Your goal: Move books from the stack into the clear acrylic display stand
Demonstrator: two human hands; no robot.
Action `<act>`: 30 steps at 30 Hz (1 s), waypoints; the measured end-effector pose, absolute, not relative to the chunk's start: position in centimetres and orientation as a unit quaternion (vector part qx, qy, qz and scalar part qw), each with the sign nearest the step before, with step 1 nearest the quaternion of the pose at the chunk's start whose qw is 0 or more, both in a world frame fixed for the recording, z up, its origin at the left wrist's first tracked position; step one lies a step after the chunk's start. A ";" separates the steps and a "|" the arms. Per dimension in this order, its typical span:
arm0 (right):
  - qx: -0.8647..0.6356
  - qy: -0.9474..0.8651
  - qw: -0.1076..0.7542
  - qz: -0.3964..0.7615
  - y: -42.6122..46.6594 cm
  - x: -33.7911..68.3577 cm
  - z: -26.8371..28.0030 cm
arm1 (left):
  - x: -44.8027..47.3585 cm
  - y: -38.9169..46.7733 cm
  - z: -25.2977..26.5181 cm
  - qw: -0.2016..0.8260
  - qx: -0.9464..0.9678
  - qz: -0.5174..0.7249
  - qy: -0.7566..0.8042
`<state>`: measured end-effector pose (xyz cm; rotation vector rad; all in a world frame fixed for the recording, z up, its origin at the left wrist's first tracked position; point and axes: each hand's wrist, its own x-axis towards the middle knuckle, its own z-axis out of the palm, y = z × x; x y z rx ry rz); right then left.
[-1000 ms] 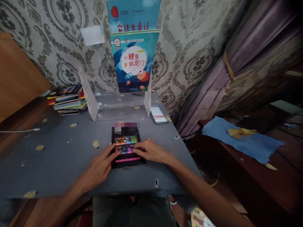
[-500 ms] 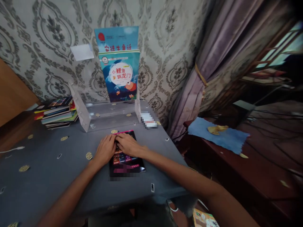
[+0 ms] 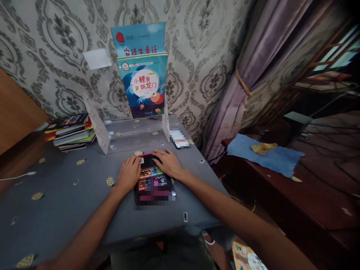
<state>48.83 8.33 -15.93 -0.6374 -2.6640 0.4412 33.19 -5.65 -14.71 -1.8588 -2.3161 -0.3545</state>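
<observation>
A dark book [image 3: 154, 183] with small colourful pictures on its cover lies on the table in front of me. My left hand [image 3: 130, 174] rests along its upper left edge, fingers stretched forward and touching the cover. On the upper right corner lies my right hand [image 3: 169, 165], its fingers spread and bent slightly over the cover. Behind the book stands a clear acrylic rack [image 3: 132, 138]. Two blue picture books are upright at its back; the front one [image 3: 144, 88] shows an orange fish and partly covers the rear one [image 3: 140, 35].
A stack of books [image 3: 74, 135] lies to the rack's left, and a phone [image 3: 180, 138] to its right. A white cable [image 3: 19, 176] runs in from the left. Past the table's right edge, a dark red surface [image 3: 258, 180] carries a blue cloth [image 3: 264, 155]. A purple curtain [image 3: 236, 97] hangs behind.
My hands have moved apart, from close together at the book's top to its two sides. More of the cover shows between them. The view has shifted slightly.
</observation>
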 end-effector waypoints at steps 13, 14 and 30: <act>-0.220 -0.902 0.225 0.297 11.5 48.7 -16.1 | 32.7 -5.4 -15.1 0.097 -0.633 -0.109 -0.760; -0.216 -0.893 0.233 0.319 11.9 48.7 -16.3 | 32.6 -5.3 -14.8 0.096 -0.637 -0.097 -0.758; -0.172 -0.751 0.332 0.544 14.5 48.0 -18.6 | 34.3 -0.5 -15.1 0.065 -0.718 -0.110 -0.685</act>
